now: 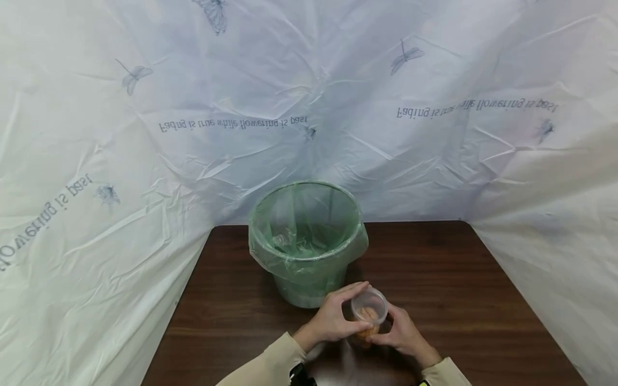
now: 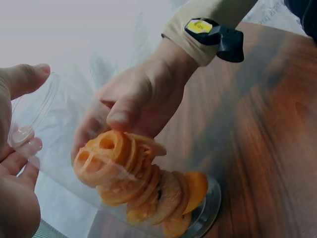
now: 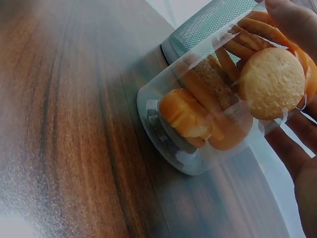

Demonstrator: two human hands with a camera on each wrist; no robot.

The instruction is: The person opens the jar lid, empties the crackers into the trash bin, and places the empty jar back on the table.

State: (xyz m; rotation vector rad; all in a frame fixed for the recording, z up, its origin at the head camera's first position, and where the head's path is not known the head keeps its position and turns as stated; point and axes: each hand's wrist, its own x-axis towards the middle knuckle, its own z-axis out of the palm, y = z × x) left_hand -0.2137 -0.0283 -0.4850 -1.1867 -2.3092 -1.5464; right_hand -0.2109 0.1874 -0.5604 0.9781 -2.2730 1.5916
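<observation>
A clear cylindrical jar (image 1: 369,305) stands between the two hands, with orange-brown round biscuits (image 2: 106,156) stacked inside. My left hand (image 1: 333,317) grips the jar near its top rim, thumb on the near side and fingers on the far side. On the right side, my right hand (image 1: 404,333) holds the jar, its thumb below the rim. The right wrist view shows the jar's base (image 3: 171,144) low over the wooden table and a pale round biscuit (image 3: 272,83) against the wall. Whether a lid covers the top, I cannot tell.
A round bin (image 1: 309,279) with a green plastic liner stands on the dark wooden table (image 1: 434,268), just beyond my left hand. Crumpled clear plastic lies inside the liner. White printed sheeting (image 1: 314,80) hangs behind and on both sides of the table.
</observation>
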